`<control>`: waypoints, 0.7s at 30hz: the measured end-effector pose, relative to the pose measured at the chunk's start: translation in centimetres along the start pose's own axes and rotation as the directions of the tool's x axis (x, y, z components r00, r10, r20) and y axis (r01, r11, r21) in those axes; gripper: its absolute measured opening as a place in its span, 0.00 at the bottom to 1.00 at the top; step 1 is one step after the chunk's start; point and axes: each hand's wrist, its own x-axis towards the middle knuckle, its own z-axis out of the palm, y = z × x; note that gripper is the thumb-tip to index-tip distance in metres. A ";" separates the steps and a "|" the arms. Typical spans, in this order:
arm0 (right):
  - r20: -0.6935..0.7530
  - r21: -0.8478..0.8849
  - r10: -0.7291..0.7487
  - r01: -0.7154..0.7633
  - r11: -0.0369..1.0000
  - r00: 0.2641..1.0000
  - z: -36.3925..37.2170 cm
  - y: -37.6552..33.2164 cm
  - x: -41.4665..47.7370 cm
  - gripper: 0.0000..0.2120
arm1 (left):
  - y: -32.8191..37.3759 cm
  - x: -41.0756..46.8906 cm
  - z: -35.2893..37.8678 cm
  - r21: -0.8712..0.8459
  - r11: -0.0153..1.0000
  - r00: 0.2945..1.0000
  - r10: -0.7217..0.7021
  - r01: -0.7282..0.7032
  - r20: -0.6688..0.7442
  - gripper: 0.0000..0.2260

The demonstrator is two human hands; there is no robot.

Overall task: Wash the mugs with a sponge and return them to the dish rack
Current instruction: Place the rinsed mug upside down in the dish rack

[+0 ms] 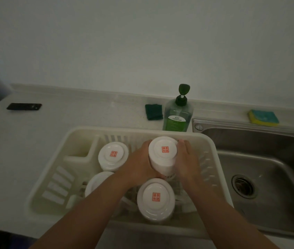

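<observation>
A dim kitchen corner under a plain pale wall; a speckled light counter [34, 141] carries a cream plastic dish rack [92, 131] with slotted ribs, and a brushed steel sink [268, 168] lies just to its right; the held mug [163, 153], a smooth white glazed cylinder with a red square stamp on its base, stands upside down at the rack's back right, long axis roughly upright with the base tipped slightly toward the camera; the left hand [140, 162] curls round its left wall with the thumb low on the near side, while the right hand [187, 159] lies against the right wall, fingers fairly straight and pressing, so the mug is clamped between the two; three more mugs [156, 197] of the same kind sit inverted around it; the sink is to the right of the grip, so the lift probably goes that way, the right hand being nearer; the yellow and blue sponge [263, 118], soft and blocky, waits on the ledge behind the sink, well apart from either hand
</observation>
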 end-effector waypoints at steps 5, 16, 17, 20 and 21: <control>0.020 0.005 0.030 -0.030 1.000 0.999 0.1 1.1 0.8 0.14 | -1.2 0.8 0.8 0.025 1.000 0.999 -0.016 0.015 0.037 0.40; 0.056 -0.067 0.040 -0.036 0.997 0.998 1.1 2.5 1.1 0.14 | -1.4 1.1 0.7 0.098 0.993 0.996 -0.072 0.067 0.057 0.35; 0.058 -0.075 0.036 -0.031 0.997 0.998 1.1 2.5 1.1 0.14 | -1.4 1.1 0.7 0.099 0.992 0.995 -0.087 0.081 0.054 0.36; 0.059 -0.102 0.006 0.000 0.995 0.998 1.3 2.6 0.9 0.14 | -1.6 1.0 0.7 0.117 0.985 0.989 -0.135 0.128 0.055 0.38; 0.054 -0.103 0.003 0.002 0.995 0.999 1.4 2.6 0.9 0.14 | -1.8 1.1 0.8 0.115 0.984 0.989 -0.141 0.134 0.055 0.38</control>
